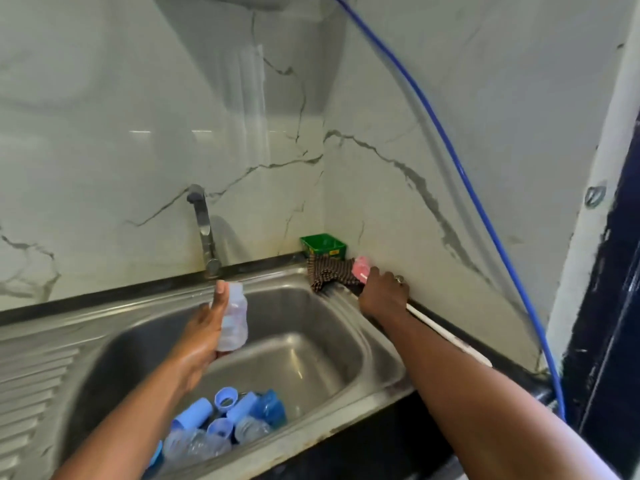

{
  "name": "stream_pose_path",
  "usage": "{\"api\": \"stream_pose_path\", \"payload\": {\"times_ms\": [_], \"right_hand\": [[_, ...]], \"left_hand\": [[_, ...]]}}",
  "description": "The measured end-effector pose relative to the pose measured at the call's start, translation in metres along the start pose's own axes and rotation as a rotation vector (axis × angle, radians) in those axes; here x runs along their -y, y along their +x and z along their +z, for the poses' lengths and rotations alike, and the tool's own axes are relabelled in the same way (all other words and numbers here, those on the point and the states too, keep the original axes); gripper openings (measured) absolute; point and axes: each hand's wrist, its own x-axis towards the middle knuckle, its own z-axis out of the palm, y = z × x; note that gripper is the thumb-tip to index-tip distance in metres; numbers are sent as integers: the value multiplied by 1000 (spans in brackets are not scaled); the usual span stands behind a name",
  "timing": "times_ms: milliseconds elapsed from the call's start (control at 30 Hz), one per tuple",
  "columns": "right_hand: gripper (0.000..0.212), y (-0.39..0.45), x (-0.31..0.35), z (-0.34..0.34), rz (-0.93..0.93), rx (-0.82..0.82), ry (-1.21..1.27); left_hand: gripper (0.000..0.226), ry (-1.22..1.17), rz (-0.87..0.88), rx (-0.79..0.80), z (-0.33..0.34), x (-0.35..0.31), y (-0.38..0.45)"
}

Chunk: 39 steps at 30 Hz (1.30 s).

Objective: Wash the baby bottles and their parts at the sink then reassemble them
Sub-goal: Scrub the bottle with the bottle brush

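A marble-patterned wall (pixel 138 116) backs a stainless steel sink (pixel 311 341), with the faucet (pixel 204 233) standing at the far rim and a blue hose (pixel 460 168) running down the right wall. In the near corner of the basin lies a heap of bottle parts (pixel 225 424): blue collars and caps mixed with clear bottle bodies.

The left hand (pixel 201 341) holds a clear baby bottle (pixel 233 320) over the basin, fingers wrapped round its body, long axis near upright and its top just below the faucet's spout.

The right hand (pixel 384 292) reaches to the far right corner of the sink ledge, where its fingers curl round a white handle that ends in a pink head (pixel 362 268), probably a bottle brush, though the view is soft there. A brown checked cloth (pixel 329 275) lies just beside it, and a green tub (pixel 323 245) sits behind that.

The brush lies to the right of the bottle and beyond it, well apart, its handle running along the ledge toward the person. The next move likely calls for bringing the brush leftward to the bottle's open top.
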Motion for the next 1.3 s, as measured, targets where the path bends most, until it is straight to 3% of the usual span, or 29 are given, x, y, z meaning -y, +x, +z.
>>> {"api": "stream_pose_path", "payload": {"times_ms": [133, 200, 333, 467, 533, 633, 733, 833, 967, 1100, 1200, 1300], "right_hand": [[44, 6, 13, -1, -71, -58, 74], [57, 0, 34, -11, -161, -92, 107], [81, -42, 100, -39, -567, -17, 191], [76, -104, 159, -35, -1046, 40, 382], [78, -122, 170, -25, -1209, 9, 323], [67, -133, 173, -8, -1325, -44, 286], [58, -122, 172, 0, -1309, -214, 282], [63, -106, 167, -2, -1101, -250, 337], [54, -127, 164, 11, -1318, -234, 208], [53, -106, 167, 0, -1133, -290, 298], [51, -122, 162, 7, -1341, -234, 192], [51, -109, 162, -1, -1138, -309, 262]], "left_hand": [[59, -112, -79, -10, -28, 1, 2], [66, -156, -125, -7, -38, 3, 1], [60, -274, -183, -57, -55, 0, -4], [48, -261, -167, -96, -78, 0, -9], [41, -227, -156, -95, -87, -2, -9], [73, -195, -179, 25, -93, -5, -4], [78, -188, -175, 88, -91, -3, 1], [74, -205, -166, 64, -83, 1, 6], [71, -188, -160, 48, -85, 6, 7], [68, -140, -104, -6, -87, 7, 9], [68, -125, -123, 36, -87, 9, 9], [63, -105, -90, -3, -85, 7, 7]]}}
